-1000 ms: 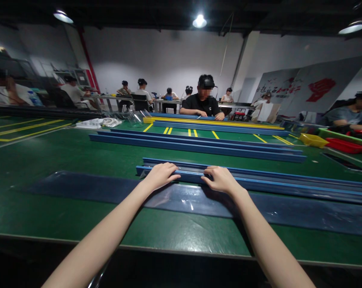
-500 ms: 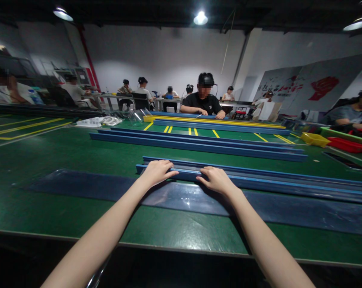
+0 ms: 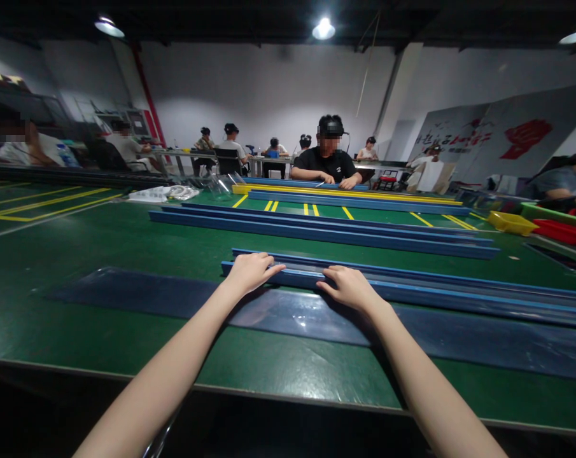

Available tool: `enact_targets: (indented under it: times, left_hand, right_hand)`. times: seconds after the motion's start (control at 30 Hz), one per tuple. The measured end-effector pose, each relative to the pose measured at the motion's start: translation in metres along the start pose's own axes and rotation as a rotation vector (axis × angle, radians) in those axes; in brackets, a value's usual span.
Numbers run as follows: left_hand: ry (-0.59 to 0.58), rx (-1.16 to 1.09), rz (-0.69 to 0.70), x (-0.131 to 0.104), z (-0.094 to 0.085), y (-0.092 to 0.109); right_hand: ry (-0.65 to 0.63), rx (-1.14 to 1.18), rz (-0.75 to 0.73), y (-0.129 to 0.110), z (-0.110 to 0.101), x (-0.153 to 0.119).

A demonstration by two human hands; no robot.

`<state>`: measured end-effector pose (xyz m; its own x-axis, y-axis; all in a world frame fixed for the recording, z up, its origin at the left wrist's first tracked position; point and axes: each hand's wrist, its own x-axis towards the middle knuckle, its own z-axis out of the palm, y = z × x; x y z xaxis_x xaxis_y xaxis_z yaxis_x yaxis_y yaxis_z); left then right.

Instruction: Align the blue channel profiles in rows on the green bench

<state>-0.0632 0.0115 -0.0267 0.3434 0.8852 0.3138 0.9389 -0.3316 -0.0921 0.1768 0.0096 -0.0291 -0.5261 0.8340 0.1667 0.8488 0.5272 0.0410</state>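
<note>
A long blue channel strip (image 3: pixel 301 275) lies across the green table in front of me, its open side facing up. Near its left end, my left hand (image 3: pixel 252 272) is closed over it, fingers across the channel and thumb along the near wall. My right hand (image 3: pixel 347 286) grips the same strip a little further right, fingertips curled over the wall and thumb on the near side. Between strip and table edge is a flat, shiny, dark clear plastic sheet (image 3: pixel 149 294), partly hidden beneath my wrists.
More blue channel strips (image 3: pixel 316 236) lie further back, with a yellow strip (image 3: pixel 345 193) beyond. Across the table a co-worker in a black shirt (image 3: pixel 326 166) works with both hands. A yellow tray (image 3: pixel 511 222) and a red tray (image 3: pixel 562 232) stand at the right. A white packet (image 3: pixel 149 193) lies back left.
The whole scene has shifted slightly to the right as my head turned a little. My left hand sits slightly further left along the strip; both hands remain on it.
</note>
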Motion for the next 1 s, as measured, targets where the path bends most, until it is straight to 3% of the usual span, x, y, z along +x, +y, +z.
enact_targets:
  times: [1.0]
  left_hand:
    - [-0.035,0.025,-0.184,0.0015,-0.0023,-0.0081]
  right_hand:
    - [-0.002,0.008,-0.013,0.0024,0.0029,0.0022]
